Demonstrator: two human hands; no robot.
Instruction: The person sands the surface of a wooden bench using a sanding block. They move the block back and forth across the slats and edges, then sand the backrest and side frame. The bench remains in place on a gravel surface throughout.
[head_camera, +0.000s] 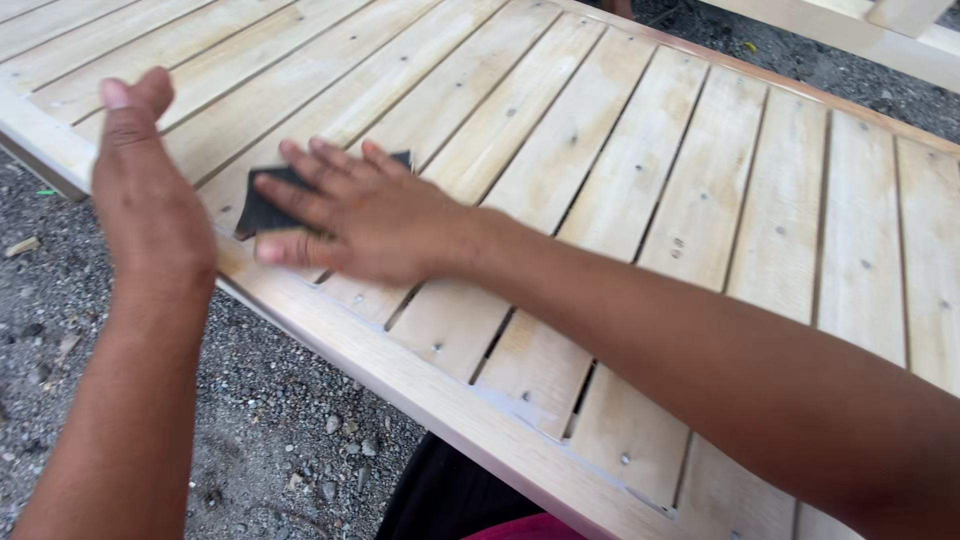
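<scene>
Fingers (300, 195) of right hand (370, 215) spread flat, pressing dark sandpaper (262, 212) beneath them (on slatted wooden panel (640, 190)), left hand (150, 200) open alongside

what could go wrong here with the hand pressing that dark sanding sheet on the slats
The right hand presses the dark sanding sheet flat with bare fingers, so fingertips may scrape the slatted wooden panel or catch a splinter. Nail heads dot the slats and could snag or tear the sheet. The left hand is raised off the wood at the edge, so the panel may be unsteadied.
</scene>
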